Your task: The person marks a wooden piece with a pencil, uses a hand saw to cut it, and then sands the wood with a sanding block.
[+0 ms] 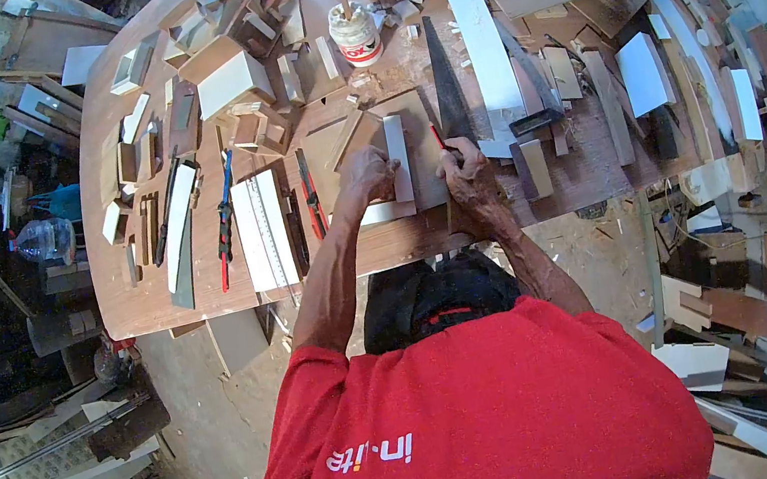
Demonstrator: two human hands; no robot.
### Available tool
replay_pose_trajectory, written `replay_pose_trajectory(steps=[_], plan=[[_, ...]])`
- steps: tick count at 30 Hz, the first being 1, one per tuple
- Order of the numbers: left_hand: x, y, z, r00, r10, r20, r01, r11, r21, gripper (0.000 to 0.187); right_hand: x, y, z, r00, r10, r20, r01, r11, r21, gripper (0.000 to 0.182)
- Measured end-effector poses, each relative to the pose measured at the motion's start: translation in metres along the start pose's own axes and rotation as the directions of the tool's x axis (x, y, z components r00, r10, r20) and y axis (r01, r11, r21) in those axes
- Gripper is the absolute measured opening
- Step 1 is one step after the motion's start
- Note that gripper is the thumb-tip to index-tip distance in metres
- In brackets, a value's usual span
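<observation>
My left hand [371, 179] is closed, its curled fingers against a small wooden piece [399, 161] with an upright pale strip. Underneath lies a flat brown board [422, 147]; a white-edged part [386, 212] sits just below the hand. To the right, my right hand [468, 175] is closed around a thin red pencil [436, 135], whose end sticks out past the fingers. Directly beyond that hand lies a dark saw blade [445, 77]; its handle end is hidden. A wooden stick [351, 138] rests slanted beyond my left hand.
A glue tub [356, 36] stands farther back on the worktable [308, 270]. Small wooden boxes [236, 83] and offcuts crowd the left. Red-black clamps [224, 220] and a ruler on a white board [256, 251] lie nearer. A long white board [482, 50] lies right.
</observation>
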State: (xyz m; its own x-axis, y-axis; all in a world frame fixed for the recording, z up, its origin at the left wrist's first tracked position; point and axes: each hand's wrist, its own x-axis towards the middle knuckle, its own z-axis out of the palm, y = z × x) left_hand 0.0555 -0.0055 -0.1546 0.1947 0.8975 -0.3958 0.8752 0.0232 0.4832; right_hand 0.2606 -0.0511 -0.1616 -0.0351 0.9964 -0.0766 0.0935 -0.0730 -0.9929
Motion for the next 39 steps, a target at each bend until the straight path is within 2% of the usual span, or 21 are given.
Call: replay_pose_trajectory(steps=[1, 2, 4, 6, 7, 9, 10, 11, 12, 13, 14, 15, 17, 18, 20, 23, 26, 27, 29, 36, 39], plan=[[-0.002, 0.008, -0.004, 1.000, 0.004, 0.000, -0.004, 1.000, 0.004, 0.041, -0.001, -0.004, 0.001, 0.999, -0.005, -0.032, 0.003, 0.998, -0.055, 0.024], [-0.004, 0.016, -0.008, 0.998, -0.058, -0.009, 0.059, 0.992, 0.109, 0.039, -0.001, -0.009, 0.000, 0.998, -0.011, -0.065, 0.004, 0.994, -0.110, 0.025], [-0.014, 0.030, -0.018, 0.993, -0.120, -0.020, 0.121, 0.969, 0.214, 0.039, 0.000, -0.017, -0.005, 0.998, -0.006, -0.060, 0.002, 0.997, -0.077, 0.026], [-0.021, 0.029, -0.023, 0.975, 0.097, -0.199, -0.062, 0.982, 0.178, 0.044, 0.001, -0.010, -0.007, 0.999, 0.004, -0.051, -0.006, 0.999, -0.041, 0.028], [-0.018, 0.023, -0.023, 0.976, 0.097, -0.195, -0.062, 0.982, 0.179, 0.044, 0.005, 0.001, -0.010, 1.000, 0.015, -0.015, -0.016, 0.997, -0.074, 0.028], [-0.011, 0.012, -0.024, 0.911, 0.381, -0.159, -0.328, 0.902, 0.280, 0.069, 0.008, 0.012, -0.011, 0.999, 0.024, 0.022, -0.022, 0.994, -0.107, 0.029], [-0.008, 0.010, -0.023, 0.910, 0.383, -0.160, -0.330, 0.901, 0.281, 0.069, 0.007, 0.011, -0.010, 0.997, 0.073, 0.038, -0.076, 0.995, 0.071, 0.029], [-0.006, 0.008, -0.021, 0.909, 0.401, -0.110, -0.351, 0.882, 0.315, 0.081, 0.007, 0.011, -0.010, 0.991, 0.120, 0.062, -0.131, 0.960, 0.246, 0.029], [-0.005, 0.008, -0.020, 0.907, 0.417, -0.059, -0.373, 0.860, 0.347, 0.093, 0.007, 0.011, -0.012, 0.991, 0.121, 0.060, -0.132, 0.960, 0.246, 0.029], [-0.003, 0.006, -0.021, 0.907, 0.418, -0.057, -0.374, 0.860, 0.347, 0.093, 0.008, 0.011, -0.014, 0.996, 0.031, 0.078, -0.058, 0.923, 0.380, 0.030], [-0.003, 0.003, -0.021, 0.910, 0.411, -0.044, -0.375, 0.866, 0.331, 0.104, 0.009, 0.010, -0.015, 0.995, -0.060, 0.082, 0.010, 0.861, 0.508, 0.031], [-0.003, 0.003, -0.022, 0.914, 0.406, -0.031, -0.376, 0.871, 0.315, 0.115, 0.008, 0.005, -0.013, 0.995, -0.059, 0.081, 0.010, 0.862, 0.507, 0.031], [-0.002, 0.005, -0.025, 0.916, 0.400, -0.006, -0.377, 0.869, 0.321, 0.117, 0.006, -0.007, -0.007, 0.993, -0.095, -0.066, 0.110, 0.947, 0.303, 0.025], [-0.001, 0.005, -0.026, 0.919, 0.394, 0.019, -0.378, 0.866, 0.328, 0.118, 0.005, -0.009, -0.007, 0.993, -0.095, -0.067, 0.111, 0.947, 0.303, 0.025], [0.003, 0.002, -0.027, 0.911, 0.410, 0.041, -0.396, 0.845, 0.360, 0.120, 0.003, -0.011, -0.007, 0.993, -0.110, -0.052, 0.114, 0.990, 0.079, 0.018], [0.009, -0.003, -0.025, 0.906, 0.418, 0.074, -0.413, 0.828, 0.379, 0.123, 0.001, -0.014, -0.004, 0.996, -0.080, -0.041, 0.078, 0.996, -0.045, 0.014], [0.013, -0.012, -0.016, 0.898, 0.437, 0.049, -0.425, 0.834, 0.352, 0.127, 0.005, -0.012, -0.006, 0.999, -0.039, 0.015, 0.041, 0.986, -0.162, 0.023], [0.013, -0.012, -0.015, 0.887, 0.461, 0.014, -0.438, 0.834, 0.335, 0.128, 0.005, -0.009, -0.004, 0.999, -0.037, 0.014, 0.039, 0.986, -0.160, 0.023], [0.013, -0.013, -0.013, 0.897, 0.442, 0.016, -0.422, 0.844, 0.331, 0.128, 0.006, -0.004, 0.002, 0.975, -0.210, -0.070, 0.187, 0.950, -0.250, 0.029], [0.009, -0.012, -0.012, 0.909, 0.417, -0.016, -0.396, 0.873, 0.286, 0.129, 0.004, -0.015, -0.003, 0.969, -0.247, 0.029, 0.248, 0.952, -0.181, 0.028], [0.007, -0.008, -0.013, 0.915, 0.404, -0.022, -0.381, 0.880, 0.284, 0.130, 0.006, -0.016, -0.006, 0.941, -0.333, 0.061, 0.339, 0.919, -0.202, 0.028]])
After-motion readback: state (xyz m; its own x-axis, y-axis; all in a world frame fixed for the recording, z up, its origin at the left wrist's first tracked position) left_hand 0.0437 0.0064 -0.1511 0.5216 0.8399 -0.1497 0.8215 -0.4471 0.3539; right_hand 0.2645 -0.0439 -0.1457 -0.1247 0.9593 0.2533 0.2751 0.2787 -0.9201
